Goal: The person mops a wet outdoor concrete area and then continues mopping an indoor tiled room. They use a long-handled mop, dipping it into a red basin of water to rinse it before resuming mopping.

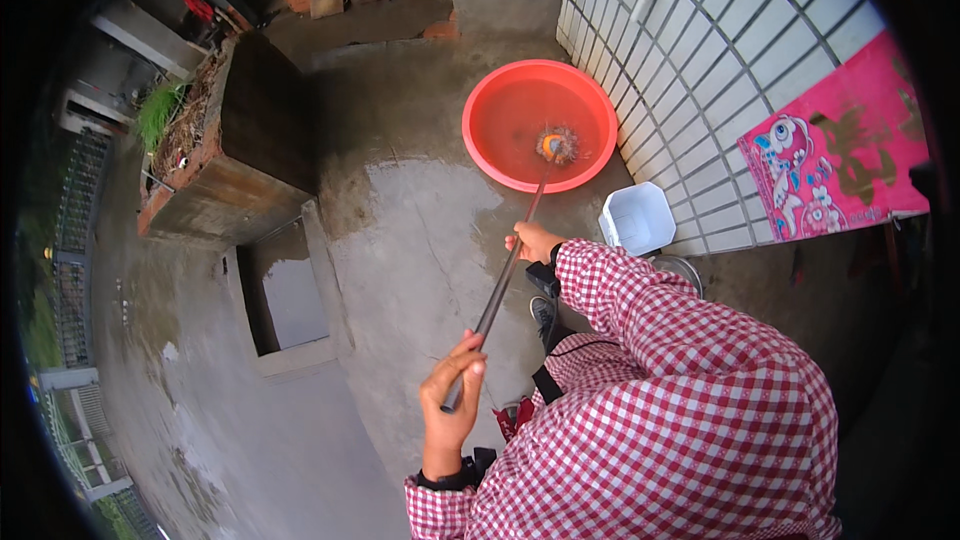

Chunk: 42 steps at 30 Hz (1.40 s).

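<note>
A long metal pole (499,292) runs from low centre up to a round mop or brush head (556,145), orange in the middle with pale bristles or strands. That head sits in the murky water of a red plastic basin (475,154). Near the pole's open lower end, my left hand (454,382) has its thumb and fingers around it. Farther up, my right hand (534,241) is closed on the pole, between the basin and my left hand. Both hands wear black wrist straps. How much of the head lies under water cannot be told.
A white square bucket (637,219) stands beside the tiled wall (675,90), right of the basin. A sunken concrete pit (289,300) with water and a tall planter (225,187) are on the left. The concrete floor (420,240) is wet in patches.
</note>
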Motion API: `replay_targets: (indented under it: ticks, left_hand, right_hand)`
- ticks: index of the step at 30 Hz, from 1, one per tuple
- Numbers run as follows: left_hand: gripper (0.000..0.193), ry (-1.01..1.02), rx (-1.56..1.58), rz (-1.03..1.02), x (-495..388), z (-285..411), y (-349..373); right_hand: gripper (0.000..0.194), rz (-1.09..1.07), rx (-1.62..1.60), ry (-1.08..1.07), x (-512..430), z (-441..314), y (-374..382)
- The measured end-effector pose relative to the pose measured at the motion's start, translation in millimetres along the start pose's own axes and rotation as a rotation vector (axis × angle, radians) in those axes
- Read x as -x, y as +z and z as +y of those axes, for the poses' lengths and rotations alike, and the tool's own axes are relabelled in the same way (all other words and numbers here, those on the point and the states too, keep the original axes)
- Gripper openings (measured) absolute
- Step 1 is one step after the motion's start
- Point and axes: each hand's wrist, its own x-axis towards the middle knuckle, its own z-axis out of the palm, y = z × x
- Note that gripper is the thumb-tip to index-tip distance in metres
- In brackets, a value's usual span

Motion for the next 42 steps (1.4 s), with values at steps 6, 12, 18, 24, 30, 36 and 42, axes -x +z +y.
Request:
replay_targets:
  ticks: [6,12,18,24,30,36,42]
  left_hand:
    - [0.021,-0.117,0.006,-0.276,50,18,-22]
    - [0.026,-0.294,-0.171,-0.138,115,31,-37]
    - [0.030,-0.629,-0.954,-0.261,148,16,-27]
    - [0.027,-0.599,-0.884,-0.158,182,-40,-37]
    - [0.022,-0.591,-0.814,-0.089,190,-80,-43]
    - [0.017,-0.656,-0.435,0.128,186,-70,-75]
    - [0.012,-0.450,-0.290,0.333,146,-39,-78]
  right_hand:
    - [0.007,-0.172,-0.404,0.077,-37,36,-53]
    - [0.006,-0.019,1.642,-0.714,-74,126,-64]
    - [0.009,0.045,1.479,-0.591,-41,193,-93]
    - [0.017,-0.110,2.022,-0.563,-14,187,-95]
    - [0.019,0.149,0.876,-0.184,14,164,-74]
    - [0.024,0.235,0.005,-0.020,48,149,-14]
    - [0.007,0.038,-0.121,0.032,44,127,-2]
